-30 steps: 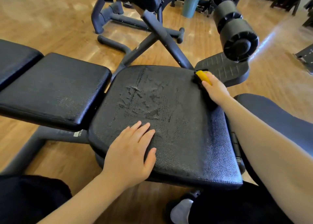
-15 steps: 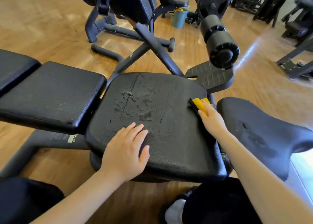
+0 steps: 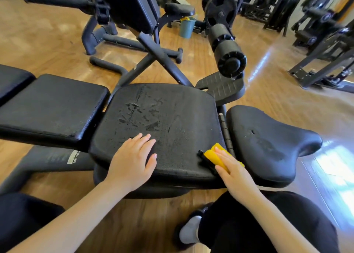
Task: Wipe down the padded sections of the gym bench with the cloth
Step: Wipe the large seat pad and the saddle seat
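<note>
The black middle pad (image 3: 172, 118) of the gym bench lies in front of me, its surface worn and streaked. My left hand (image 3: 132, 160) rests flat on the pad's near left part, fingers straight. My right hand (image 3: 232, 168) presses a yellow cloth (image 3: 210, 154) with a dark underside onto the pad's near right corner, fingers laid flat over it. A second black pad (image 3: 51, 107) continues to the left, and a contoured black seat pad (image 3: 268, 143) sits to the right.
A black foam roller (image 3: 228, 53) and a ribbed footplate (image 3: 220, 88) stand behind the pad's far right corner. Another bench frame (image 3: 134, 13), a teal bucket (image 3: 186, 27) and weight machines (image 3: 316, 32) fill the wooden floor beyond. My dark-trousered knees are below.
My right hand has drawn the yellow cloth from the pad's far right corner down along the right edge to the near right corner. The left hand stays resting on the pad.
</note>
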The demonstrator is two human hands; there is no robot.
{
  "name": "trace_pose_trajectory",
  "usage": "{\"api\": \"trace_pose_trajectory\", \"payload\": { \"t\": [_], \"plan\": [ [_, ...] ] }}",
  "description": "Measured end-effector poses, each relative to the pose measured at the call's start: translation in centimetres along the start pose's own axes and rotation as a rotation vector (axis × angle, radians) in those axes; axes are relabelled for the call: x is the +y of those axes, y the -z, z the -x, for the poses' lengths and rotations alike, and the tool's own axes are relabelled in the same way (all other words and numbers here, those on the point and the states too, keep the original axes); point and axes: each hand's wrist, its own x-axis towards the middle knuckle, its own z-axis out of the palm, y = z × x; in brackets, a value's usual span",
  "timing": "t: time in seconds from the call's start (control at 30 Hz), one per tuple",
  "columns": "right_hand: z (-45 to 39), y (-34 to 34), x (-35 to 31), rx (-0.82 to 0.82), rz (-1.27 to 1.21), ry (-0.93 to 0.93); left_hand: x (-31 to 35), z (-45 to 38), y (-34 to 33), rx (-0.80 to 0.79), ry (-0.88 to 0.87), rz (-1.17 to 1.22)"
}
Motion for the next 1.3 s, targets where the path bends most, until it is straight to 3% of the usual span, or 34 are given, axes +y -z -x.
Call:
{"api": "trace_pose_trajectory", "payload": {
  "t": [0.27, 0.63, 0.77, 0.9, 1.03, 1.3],
  "plan": [
    [-1.5, 2.3, -1.0, -0.128, 0.128, 0.007, 1.6, 1.0, 0.8, -0.008, -0.027, 0.027],
    [-15.0, 6.5, 0.9, 0.053, 0.261, -0.084, 4.9, 1.5, 2.8, 0.010, -0.135, 0.034],
    [-19.1, 4.9, 0.4, 0.099, 0.334, -0.078, 4.4, 1.9, 1.9, -0.026, -0.101, 0.038],
    [-21.6, 2.0, 0.5, 0.040, 0.318, -0.060, 2.8, 1.0, 1.0, -0.065, -0.045, 0.030],
    [-20.6, -1.1, -0.5, -0.053, 0.263, 0.050, 0.9, -0.2, 0.4, -0.110, -0.012, -0.004],
    [-9.4, -4.3, -3.7, -0.262, 0.252, 0.280, 0.2, 0.4, -0.1, -0.181, 0.018, 0.011]
  ]
}}
